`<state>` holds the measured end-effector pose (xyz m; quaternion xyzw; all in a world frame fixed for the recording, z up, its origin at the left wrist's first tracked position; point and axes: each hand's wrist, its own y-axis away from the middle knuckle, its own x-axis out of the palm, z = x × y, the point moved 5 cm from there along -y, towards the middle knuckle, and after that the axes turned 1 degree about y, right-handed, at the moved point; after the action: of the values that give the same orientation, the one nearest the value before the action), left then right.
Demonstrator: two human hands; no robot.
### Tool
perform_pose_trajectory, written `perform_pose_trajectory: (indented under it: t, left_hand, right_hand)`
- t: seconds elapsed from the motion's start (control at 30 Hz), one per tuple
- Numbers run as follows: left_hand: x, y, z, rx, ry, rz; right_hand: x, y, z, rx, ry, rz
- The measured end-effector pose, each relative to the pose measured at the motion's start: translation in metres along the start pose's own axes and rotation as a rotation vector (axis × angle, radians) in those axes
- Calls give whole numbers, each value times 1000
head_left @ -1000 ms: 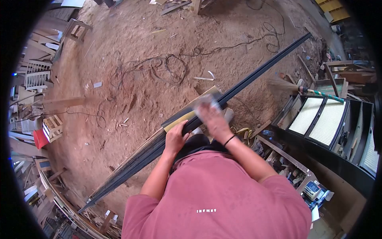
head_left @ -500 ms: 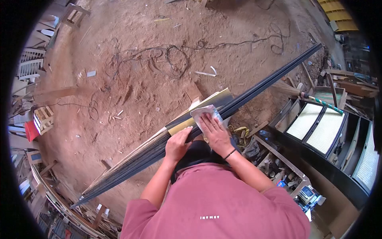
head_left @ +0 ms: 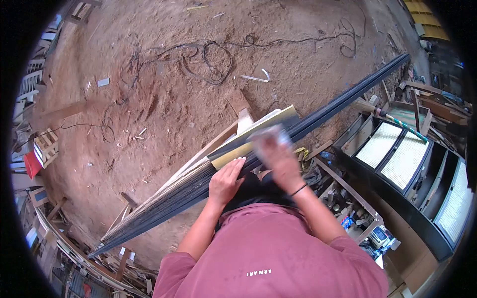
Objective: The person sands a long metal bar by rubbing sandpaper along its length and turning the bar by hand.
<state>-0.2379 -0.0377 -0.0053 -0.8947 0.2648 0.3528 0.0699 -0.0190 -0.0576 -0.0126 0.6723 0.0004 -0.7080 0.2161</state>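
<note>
A bundle of long dark wooden strips (head_left: 343, 103) runs diagonally across my lap, from low on the left to high on the right. My left hand (head_left: 226, 181) holds the near strips at their middle, fingers together over the top and thumb on the near side. Just beyond its fingertips, a yellow-edged dark sheet (head_left: 229, 155) lies on the bundle. My right hand (head_left: 282, 166), smeared by motion, has a whitish, printed-looking sheet (head_left: 271, 136) under its fingers, against the strips. Whether that sheet is sandpaper or cloth I cannot tell.
Black cable (head_left: 213, 62) lies looped on the dusty floor ahead. To the right stand a black frame with white mesh panels (head_left: 403, 159) and a broom (head_left: 380, 113). Wood scraps (head_left: 47, 149) and a red container (head_left: 33, 164) are at the left.
My right hand and its whitish sheet have moved right and slightly toward me along the strips. My left hand has stayed on the bundle, shifting only a little.
</note>
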Motion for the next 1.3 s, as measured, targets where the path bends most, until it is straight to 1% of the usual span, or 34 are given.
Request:
perform_pose_trajectory:
  t: [0.03,0.07,0.1,0.13,0.2,0.23,0.27,0.33,0.4,0.43,0.47,0.5,0.53,0.57,0.6,0.67,0.7,0.73,0.77,0.8,0.87,0.9,0.93,0.97,1.0,1.03,1.07,1.1,1.13,1.2,1.23,1.27,1.3]
  left_hand:
    - [-1,1,-1,-5,-8,2]
    - [-1,1,-2,-9,-16,4]
    - [-1,0,-3,-1,-18,8]
    - [-1,-2,-2,4,-19,-1]
    - [-1,3,-3,6,-30,-5]
    - [1,3,-2,23,-42,0]
    - [1,2,-2,34,-53,-1]
    - [1,2,-2,37,-60,3]
    - [6,8,4,10,-66,15]
    - [4,6,3,21,-78,12]
    - [3,3,2,34,-71,-4]
    - [3,4,0,42,-61,-14]
    - [4,7,-3,42,-69,-11]
    - [3,5,-3,53,-66,-49]
    - [2,2,-3,66,-64,-90]
    - [0,3,-3,75,-84,-93]
    - [3,2,1,39,-103,-57]
    - [9,7,5,-9,-116,-17]
    - [14,13,7,-12,-114,-26]
    - [15,11,9,-7,-131,-33]
    - [17,13,15,-13,-154,-48]
    - [15,10,12,29,-152,-88]
    - [13,11,9,70,-149,-121]
    - [13,12,9,39,-132,-104]
    - [10,15,8,39,-138,-110]
    - [6,18,8,26,-180,-109]
    - [4,25,6,13,-219,-105]
    - [-4,33,6,-55,-214,-78]
    - [-9,41,8,-50,-223,-83]
    - [-17,65,20,-182,-244,-91]
    - [-25,76,22,-231,-257,-76]
    - [-29,87,26,-229,-260,-83]
    - [-34,98,34,-214,-259,-110]
  right_hand:
    - [-12,-6,-44,137,-152,-62]
    - [-24,-14,-91,255,-179,-197]
    - [-26,-16,-140,272,-84,-328]
    - [-45,-22,-166,342,12,-295]
    - [-44,-22,-169,330,11,-347]
    - [-39,-21,-144,296,-54,-323]
    - [-32,-20,-101,255,-117,-298]
    - [-14,-8,-1,70,-265,-63]
    - [1,5,52,-77,-207,-177]
    - [0,4,35,-124,-159,-170]
    - [5,-1,5,-10,29,-109]
    - [5,-4,-40,84,-110,-227]
    - [-12,-8,-78,198,-93,-288]
    - [-16,-7,-118,272,-127,-399]
    - [-16,-9,-116,271,-129,-413]
    - [-18,-7,-103,252,-257,-509]
    - [-19,-6,-56,180,-184,-448]
    - [3,-4,-9,78,-167,-294]
    - [6,3,37,-25,-207,-278]
    - [8,12,71,-78,-208,-321]
    - [7,11,49,-120,-72,-313]
    - [8,8,18,29,-141,-273]
    - [-9,1,-16,73,-51,-321]
    - [-7,-1,-59,115,-188,-430]
    - [-18,-3,-85,193,-59,-500]
    - [-29,-4,-91,221,18,-498]
    - [-23,-2,-79,219,16,-502]
    - [-13,-5,-56,151,-84,-547]
    - [-4,-11,-30,82,-180,-594]
    - [33,-5,59,-1,-177,-416]
    - [30,6,95,-58,-189,-421]
    - [23,13,116,-118,-198,-424]
    - [17,10,109,-141,-168,-388]
